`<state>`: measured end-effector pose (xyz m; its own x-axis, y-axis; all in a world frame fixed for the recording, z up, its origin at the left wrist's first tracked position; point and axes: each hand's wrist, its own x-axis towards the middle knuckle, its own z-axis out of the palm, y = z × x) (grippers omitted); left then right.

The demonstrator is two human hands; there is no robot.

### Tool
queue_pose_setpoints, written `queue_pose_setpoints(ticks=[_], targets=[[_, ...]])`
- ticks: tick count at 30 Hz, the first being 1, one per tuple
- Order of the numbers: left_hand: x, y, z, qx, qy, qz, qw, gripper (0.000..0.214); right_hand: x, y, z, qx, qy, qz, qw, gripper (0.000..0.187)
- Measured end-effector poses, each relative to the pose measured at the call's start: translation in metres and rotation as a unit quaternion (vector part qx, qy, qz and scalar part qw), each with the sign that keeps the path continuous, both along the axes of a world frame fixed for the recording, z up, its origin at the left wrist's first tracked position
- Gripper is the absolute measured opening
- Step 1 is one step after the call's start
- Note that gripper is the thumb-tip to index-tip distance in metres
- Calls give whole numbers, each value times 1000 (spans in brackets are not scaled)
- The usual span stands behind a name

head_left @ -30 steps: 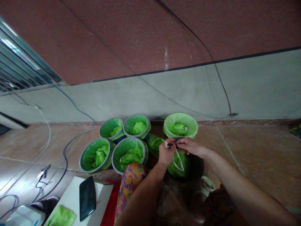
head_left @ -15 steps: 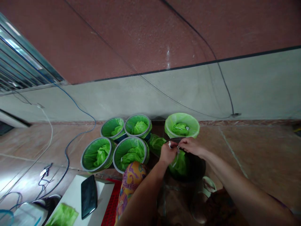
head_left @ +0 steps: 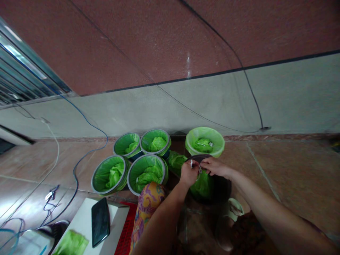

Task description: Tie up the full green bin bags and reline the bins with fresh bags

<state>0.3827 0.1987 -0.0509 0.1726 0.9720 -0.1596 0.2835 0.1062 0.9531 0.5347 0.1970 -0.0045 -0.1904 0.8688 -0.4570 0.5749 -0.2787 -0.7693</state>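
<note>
My left hand (head_left: 189, 173) and my right hand (head_left: 215, 166) meet over a dark bin (head_left: 221, 187) that holds a green plastic bag (head_left: 202, 184). Both hands pinch the bag's thin white drawstring (head_left: 198, 169) near the bin's far rim. The fingers of both are closed on it. Just beyond stands a light green lined bin (head_left: 205, 141) with a crumpled green bag inside.
Several grey-rimmed bins with green liners (head_left: 147, 171) stand in a cluster to the left, against a grey wall. A black phone (head_left: 100, 221) lies on a white surface at lower left. Blue and white cables (head_left: 75, 166) trail across the tiled floor. A patterned knee (head_left: 148, 202) rises in front.
The white loop of drawstring has been drawn in shorter, and my hands have come closer together and lower on the bag's top.
</note>
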Motion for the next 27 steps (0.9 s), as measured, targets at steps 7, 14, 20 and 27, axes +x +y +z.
queue_pose_setpoints(ticks=[7, 14, 20, 27], targets=[[0, 0, -4, 9, 12, -3, 1000, 9, 7, 9, -31, 109, -78, 48, 990, 22], [-1, 1, -5, 33, 52, -26, 998, 8, -2, 3, -19, 247, -255, 134, 925, 22], [-4, 0, 3, 31, 70, -16, 997, 9, 3, 0, -9, 244, -240, 146, 928, 28], [-2, -1, 4, 15, 46, 0, 999, 7, 7, 6, -23, 179, -144, 143, 963, 28]])
